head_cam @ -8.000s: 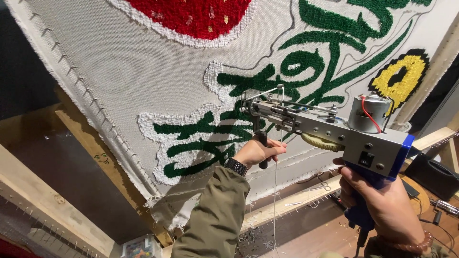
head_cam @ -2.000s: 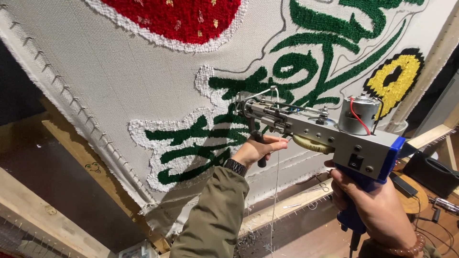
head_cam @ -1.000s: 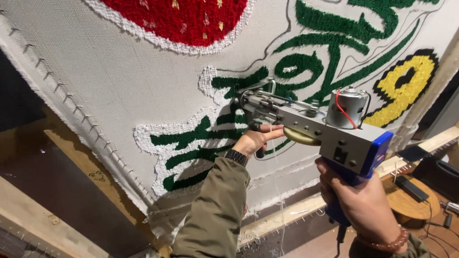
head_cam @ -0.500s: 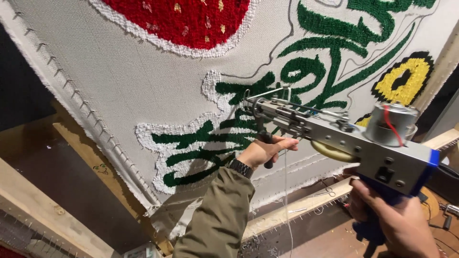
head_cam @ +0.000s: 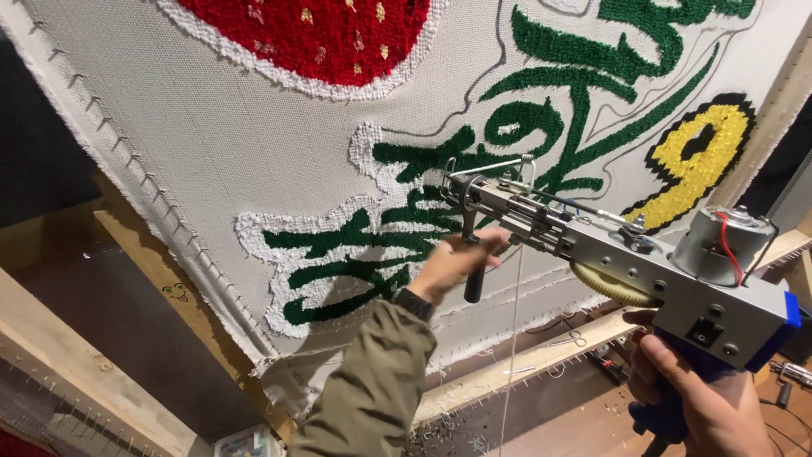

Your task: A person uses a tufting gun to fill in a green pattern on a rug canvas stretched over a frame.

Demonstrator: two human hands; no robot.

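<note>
I hold a grey metal tufting gun [head_cam: 626, 262] with both hands, its tip against a stretched white cloth [head_cam: 211, 127]. My right hand [head_cam: 702, 406] grips the blue rear handle at the lower right. My left hand [head_cam: 452, 264] is closed around the black front handle under the gun's nose. White yarn [head_cam: 512, 338] hangs down from the gun. On the cloth are tufted green shapes with white outline [head_cam: 355, 254], a red shape with white border [head_cam: 313, 34] at the top, and a yellow shape edged in black [head_cam: 694, 161] at the right.
The cloth is pinned on a wooden frame [head_cam: 161, 279] with rows of nails along its edge. A wooden beam [head_cam: 76, 381] runs across the lower left. Yarn scraps and small tools lie on the wooden surface [head_cam: 584, 423] below the frame.
The gun and both hands have shifted slightly along the green and white tufted area near the cloth's lower middle. The view has swung a little. Both grips stay the same.
</note>
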